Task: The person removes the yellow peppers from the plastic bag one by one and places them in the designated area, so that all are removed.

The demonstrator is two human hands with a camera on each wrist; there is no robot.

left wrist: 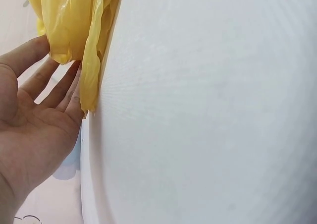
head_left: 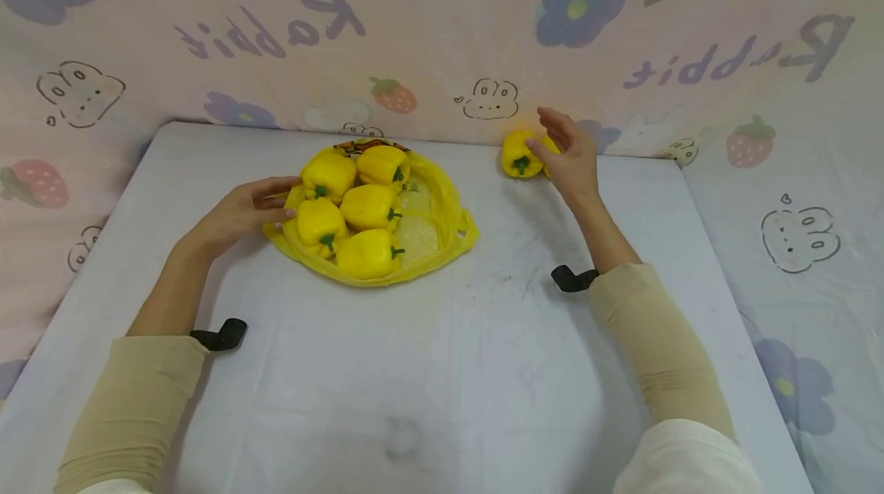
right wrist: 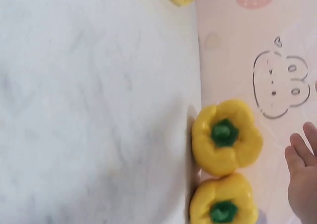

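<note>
A yellow plastic bag point(head_left: 449, 191) lies spread wide on the table, holding several yellow bell peppers point(head_left: 371, 208) with green stems. At the bag's left edge is my left hand point(head_left: 242, 210); its fingers are extended and touch the yellow plastic point(left wrist: 69, 21) in the left wrist view. Two more bell peppers stand side by side near the table's far edge, one point(right wrist: 228, 137) plainly visible and the other point(right wrist: 225, 201) cut off by the right wrist frame. My right hand point(head_left: 569, 160) hovers over this pair with fingers spread, holding nothing, and partly hides the second pepper in the head view.
A white-covered table point(head_left: 331, 394) carries everything. Behind it hangs a pink curtain point(head_left: 442, 34) printed with rabbits, strawberries and flowers. Pale round shapes point(head_left: 417, 237) show inside the bag's right half; what they are I cannot tell. Black wrist mounts point(head_left: 224, 334) stick out from both sleeves.
</note>
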